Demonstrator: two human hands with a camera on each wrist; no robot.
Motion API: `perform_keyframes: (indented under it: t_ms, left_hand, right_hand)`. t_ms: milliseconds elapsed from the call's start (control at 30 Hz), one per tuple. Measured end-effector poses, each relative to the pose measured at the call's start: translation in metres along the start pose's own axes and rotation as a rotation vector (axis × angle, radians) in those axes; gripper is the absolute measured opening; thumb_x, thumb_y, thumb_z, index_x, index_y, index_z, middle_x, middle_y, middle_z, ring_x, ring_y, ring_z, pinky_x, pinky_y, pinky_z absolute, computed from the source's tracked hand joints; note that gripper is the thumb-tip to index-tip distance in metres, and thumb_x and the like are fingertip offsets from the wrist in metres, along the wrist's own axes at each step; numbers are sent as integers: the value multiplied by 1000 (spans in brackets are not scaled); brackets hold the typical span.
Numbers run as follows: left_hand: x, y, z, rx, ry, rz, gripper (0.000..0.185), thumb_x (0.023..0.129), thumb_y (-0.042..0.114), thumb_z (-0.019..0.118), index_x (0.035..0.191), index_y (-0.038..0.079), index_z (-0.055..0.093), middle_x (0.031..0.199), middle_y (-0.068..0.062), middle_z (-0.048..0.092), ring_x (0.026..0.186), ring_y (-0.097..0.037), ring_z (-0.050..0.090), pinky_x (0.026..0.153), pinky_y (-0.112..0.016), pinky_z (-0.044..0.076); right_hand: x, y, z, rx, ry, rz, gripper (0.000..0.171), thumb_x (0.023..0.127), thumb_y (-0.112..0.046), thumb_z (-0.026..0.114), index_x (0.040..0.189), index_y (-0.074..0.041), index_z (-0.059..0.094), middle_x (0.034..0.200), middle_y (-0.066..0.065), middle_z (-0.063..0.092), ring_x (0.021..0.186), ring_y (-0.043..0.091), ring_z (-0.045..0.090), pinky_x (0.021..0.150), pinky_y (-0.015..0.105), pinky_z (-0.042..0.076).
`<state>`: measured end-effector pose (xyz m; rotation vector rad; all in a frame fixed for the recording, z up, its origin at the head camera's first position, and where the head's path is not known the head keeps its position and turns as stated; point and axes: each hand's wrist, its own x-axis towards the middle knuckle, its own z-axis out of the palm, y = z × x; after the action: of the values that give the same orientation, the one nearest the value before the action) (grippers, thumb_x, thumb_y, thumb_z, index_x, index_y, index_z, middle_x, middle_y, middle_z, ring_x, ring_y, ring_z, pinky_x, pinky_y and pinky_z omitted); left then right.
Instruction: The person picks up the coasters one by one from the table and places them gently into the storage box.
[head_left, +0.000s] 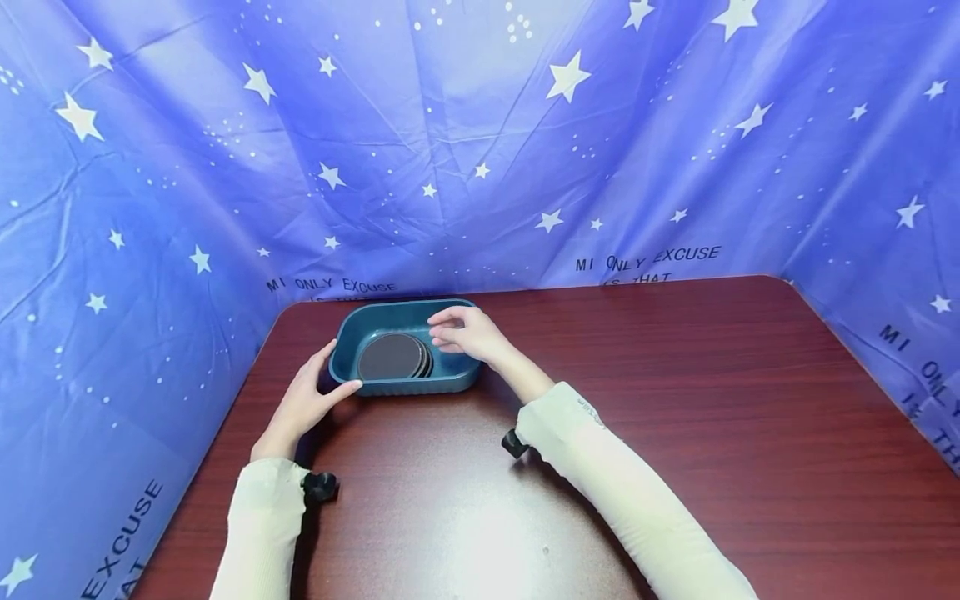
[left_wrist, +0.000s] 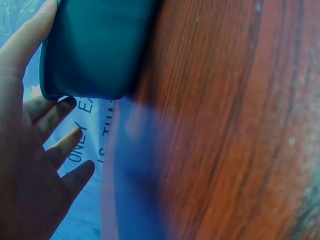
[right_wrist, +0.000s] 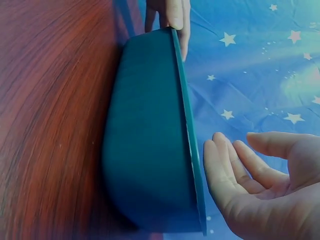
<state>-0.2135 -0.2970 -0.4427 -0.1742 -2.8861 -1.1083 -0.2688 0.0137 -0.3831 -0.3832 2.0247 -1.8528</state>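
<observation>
A deep teal plastic tub [head_left: 420,386] with rounded corners stands near the table's far left. Several flat round dark discs [head_left: 390,357] with thin pale edges lie stacked in its left half. My left hand [head_left: 306,396] holds the tub's near left corner, its thumb on the front rim and fingers around the left end. In the left wrist view, the left hand's other fingers [left_wrist: 60,150] spread loosely beside the tub. Over the tub's right end is my right hand [head_left: 468,335], empty, with fingers loosely bent; the right wrist view shows its fingertips near the rim.
The tub stands on a dark red wood-grain table [head_left: 675,400] near its back edge. Behind the table and along its sides hangs a blue curtain [head_left: 480,125] with white stars and printed words. A bright glare lies on the table's near middle.
</observation>
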Motion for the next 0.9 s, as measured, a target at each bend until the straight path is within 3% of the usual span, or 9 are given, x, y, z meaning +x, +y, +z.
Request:
perform_keyframes:
  t_ms: [167, 433, 700, 800, 900]
  left_hand:
    - [1, 1, -1, -9, -6, 2, 94, 88, 44, 74, 160, 11, 21, 160, -20, 33, 148, -40, 30, 119, -64, 25]
    - [3, 7, -4, 18, -20, 3, 95, 88, 44, 73, 159, 8, 21, 159, -22, 34, 148, -42, 29, 119, -64, 25]
    - [2, 10, -10, 82, -46, 1, 95, 89, 47, 71, 159, 8, 21, 161, -22, 30, 148, -44, 27, 118, -67, 24]
    - [3, 12, -13, 86, -54, 5, 95, 88, 47, 72, 159, 7, 22, 160, -23, 30, 147, -44, 29, 117, -66, 26]
    - [4, 15, -14, 86, -61, 9, 96, 88, 47, 73, 158, 5, 23, 161, -24, 28, 147, -44, 28, 118, -65, 26]
  right_hand:
    - [-9, 3, -13, 37, 19, -45, 33, 98, 0, 56, 130, 10, 57, 128, 36, 58, 104, 31, 69, 100, 49, 53]
    - [-26, 5, -41, 32, 42, -80, 39, 96, 1, 60, 133, 11, 55, 118, 27, 65, 110, 39, 66, 94, 40, 58]
    - [-43, 11, -76, 81, 80, -61, 39, 98, 5, 54, 135, 13, 51, 128, 37, 57, 93, 15, 71, 99, 45, 55]
    - [-50, 13, -90, 85, 102, -62, 40, 98, 4, 54, 136, 14, 50, 119, 28, 65, 90, 10, 70, 97, 42, 56]
    - [-58, 13, -105, 75, 128, -69, 41, 98, 1, 56, 136, 15, 48, 105, 8, 70, 91, 10, 70, 95, 41, 57]
